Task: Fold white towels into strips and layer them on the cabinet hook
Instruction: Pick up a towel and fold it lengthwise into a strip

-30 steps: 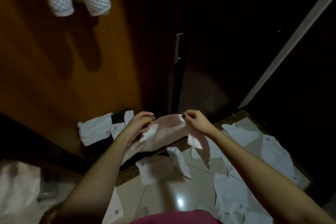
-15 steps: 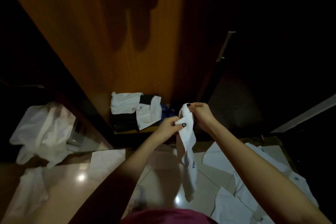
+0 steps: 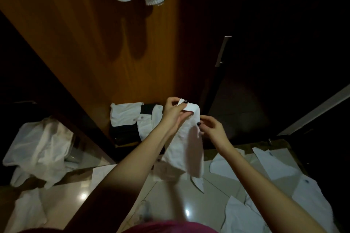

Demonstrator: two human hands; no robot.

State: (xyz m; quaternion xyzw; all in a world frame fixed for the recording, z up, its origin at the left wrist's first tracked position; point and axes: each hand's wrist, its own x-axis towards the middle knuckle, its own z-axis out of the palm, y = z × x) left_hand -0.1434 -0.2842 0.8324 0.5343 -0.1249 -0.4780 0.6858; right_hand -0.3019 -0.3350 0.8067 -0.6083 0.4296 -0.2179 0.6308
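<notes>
Swapping grips, the left hand [image 3: 175, 112] now pinches the towel [image 3: 186, 143] by its top while the right hand [image 3: 213, 129] has slid down to pinch one side edge, so it hangs mid-air as a strip before the cabinet [image 3: 106, 53].

Lower on towel [image 3: 186, 147] — right grip [image 3: 213, 130]

The left hand [image 3: 173, 113] and right hand [image 3: 214, 130] wore dark, near-black polish on the nails [image 3: 184, 101]. Both forearms [image 3: 132, 166] were bare. At six o'clock, a magenta-pink garment [image 3: 170, 228] covered the torso.
</notes>
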